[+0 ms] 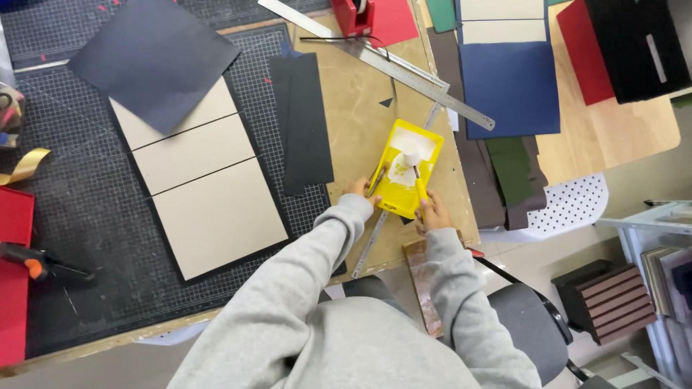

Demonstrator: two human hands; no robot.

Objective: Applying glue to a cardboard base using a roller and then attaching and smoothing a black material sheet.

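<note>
While left hand (358, 189) steadies yellow tray (408, 170) edge, fingers curled on it, right hand (431, 214) grips roller (414, 167) handle, roller head in tray on counter (353, 108).

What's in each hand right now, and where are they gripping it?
The right hand grips the yellow handle of a small roller whose white head rests in the yellow tray. The left hand holds the tray's near-left edge.

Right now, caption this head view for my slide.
Right hand holds a small roller in a yellow glue tray; left hand steadies its edge.
</note>
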